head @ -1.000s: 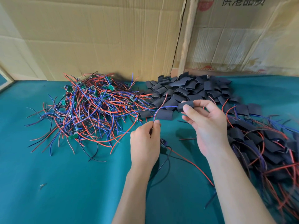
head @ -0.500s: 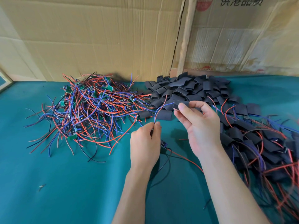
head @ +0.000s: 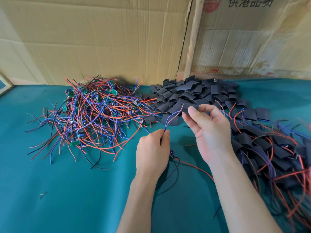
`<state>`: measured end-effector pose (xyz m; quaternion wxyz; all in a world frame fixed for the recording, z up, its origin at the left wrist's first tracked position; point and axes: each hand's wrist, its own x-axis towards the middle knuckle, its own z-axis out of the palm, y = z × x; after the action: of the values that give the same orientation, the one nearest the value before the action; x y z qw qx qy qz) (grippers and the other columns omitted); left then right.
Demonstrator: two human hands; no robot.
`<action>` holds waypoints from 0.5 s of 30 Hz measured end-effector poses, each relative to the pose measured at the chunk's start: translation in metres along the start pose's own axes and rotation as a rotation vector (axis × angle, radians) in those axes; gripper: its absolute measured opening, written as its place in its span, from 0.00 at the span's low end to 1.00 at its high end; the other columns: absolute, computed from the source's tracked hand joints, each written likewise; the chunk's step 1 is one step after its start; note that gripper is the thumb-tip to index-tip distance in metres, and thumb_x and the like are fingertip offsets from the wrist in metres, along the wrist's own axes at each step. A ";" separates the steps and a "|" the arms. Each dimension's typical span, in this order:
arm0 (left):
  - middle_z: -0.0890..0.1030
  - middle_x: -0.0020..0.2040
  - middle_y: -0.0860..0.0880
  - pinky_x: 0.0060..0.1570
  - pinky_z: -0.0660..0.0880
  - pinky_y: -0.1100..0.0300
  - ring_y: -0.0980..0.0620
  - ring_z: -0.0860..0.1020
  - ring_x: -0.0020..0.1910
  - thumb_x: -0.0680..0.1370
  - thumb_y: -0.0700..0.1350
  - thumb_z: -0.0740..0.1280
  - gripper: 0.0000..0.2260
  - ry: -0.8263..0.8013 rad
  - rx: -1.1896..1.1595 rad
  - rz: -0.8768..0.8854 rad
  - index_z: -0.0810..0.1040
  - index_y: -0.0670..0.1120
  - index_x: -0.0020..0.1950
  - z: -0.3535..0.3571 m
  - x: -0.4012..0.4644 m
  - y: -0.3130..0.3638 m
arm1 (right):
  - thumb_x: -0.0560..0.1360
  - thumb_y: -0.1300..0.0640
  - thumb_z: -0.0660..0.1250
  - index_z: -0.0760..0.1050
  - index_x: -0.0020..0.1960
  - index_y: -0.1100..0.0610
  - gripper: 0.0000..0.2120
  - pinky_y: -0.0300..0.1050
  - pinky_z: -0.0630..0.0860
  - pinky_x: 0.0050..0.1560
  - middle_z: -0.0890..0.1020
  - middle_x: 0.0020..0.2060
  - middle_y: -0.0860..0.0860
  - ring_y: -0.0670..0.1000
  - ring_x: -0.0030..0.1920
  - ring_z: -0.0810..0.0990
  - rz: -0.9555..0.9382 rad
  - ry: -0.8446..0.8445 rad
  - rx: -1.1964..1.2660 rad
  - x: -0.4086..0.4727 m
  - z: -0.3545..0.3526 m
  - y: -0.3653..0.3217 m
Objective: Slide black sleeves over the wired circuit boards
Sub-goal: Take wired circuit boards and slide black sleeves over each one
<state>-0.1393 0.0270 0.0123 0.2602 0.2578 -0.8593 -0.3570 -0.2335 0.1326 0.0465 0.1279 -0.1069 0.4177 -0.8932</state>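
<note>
both forearms bare, left hand (head: 152,153) and right hand (head: 210,132) ungloved.

On the brown corrugated cardboard sheet (head: 262,39) I see propped up at the back right, black Chinese characters (head: 250,2) read roughly 供港品质, cut off at the top edge. Beside them I make out a red round stamp (head: 211,4), its lettering too clipped to read.

— What colours are the wires (head: 94,115) in the tangle?
— Red, blue and black, with small green boards (head: 114,92) among them.
— And the sleeves (head: 193,91)?
— Plain black, on a teal bench (head: 67,190). The cardboard (head: 101,39) behind is tan, with a red stamp (head: 212,4).
</note>
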 end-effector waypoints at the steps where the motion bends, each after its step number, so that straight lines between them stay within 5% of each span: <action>1: 0.70 0.27 0.46 0.33 0.69 0.49 0.37 0.70 0.35 0.83 0.52 0.62 0.19 -0.002 0.015 0.001 0.72 0.42 0.37 0.000 0.000 0.000 | 0.72 0.71 0.74 0.74 0.46 0.61 0.10 0.46 0.82 0.52 0.81 0.32 0.48 0.52 0.39 0.84 -0.002 -0.013 -0.002 0.000 0.000 -0.001; 9: 0.67 0.26 0.48 0.31 0.60 0.53 0.39 0.66 0.33 0.83 0.52 0.62 0.22 -0.020 0.065 -0.001 0.61 0.47 0.32 0.000 0.000 0.000 | 0.67 0.66 0.75 0.75 0.45 0.60 0.11 0.47 0.82 0.52 0.82 0.35 0.52 0.57 0.41 0.82 0.007 -0.080 -0.052 0.000 -0.008 -0.016; 15: 0.72 0.30 0.44 0.34 0.68 0.50 0.35 0.69 0.37 0.83 0.53 0.61 0.19 -0.029 0.081 0.017 0.66 0.44 0.36 0.000 -0.001 0.001 | 0.72 0.70 0.74 0.76 0.45 0.59 0.10 0.49 0.83 0.50 0.85 0.37 0.55 0.55 0.38 0.83 -0.006 -0.094 -0.233 0.002 -0.016 -0.017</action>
<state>-0.1390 0.0277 0.0129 0.2400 0.2556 -0.8789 -0.3234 -0.2423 0.1541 0.0501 0.1314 -0.1640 0.5118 -0.8330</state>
